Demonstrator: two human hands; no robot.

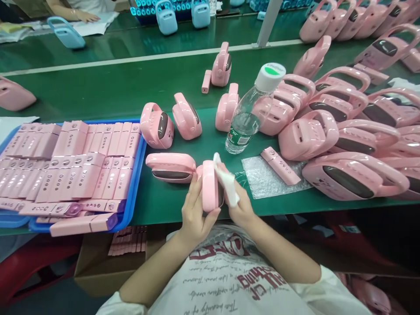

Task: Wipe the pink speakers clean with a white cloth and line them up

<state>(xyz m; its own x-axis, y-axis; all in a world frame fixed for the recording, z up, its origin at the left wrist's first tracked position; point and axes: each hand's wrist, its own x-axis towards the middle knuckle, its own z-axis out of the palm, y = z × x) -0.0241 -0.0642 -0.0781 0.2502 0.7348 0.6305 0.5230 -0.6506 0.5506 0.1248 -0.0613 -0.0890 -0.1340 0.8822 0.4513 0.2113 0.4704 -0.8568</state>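
Observation:
In front of my body, my left hand is closed around a pink handled speaker-like device, its dark panel turned to the right. My right hand grips a white cloth against the device's upper right side. Just left of it lies another pink device with its dark panel facing me. Two more pink devices, one with a dark oval panel and one beside it, stand farther back. My right fingers are partly hidden behind the cloth.
A blue tray full of pink stick-shaped parts sits at left. A water bottle stands behind my hands. Bubble wrap carries one pink stick. Many pink devices crowd the right. Across the bench, a person's hand rests on paper.

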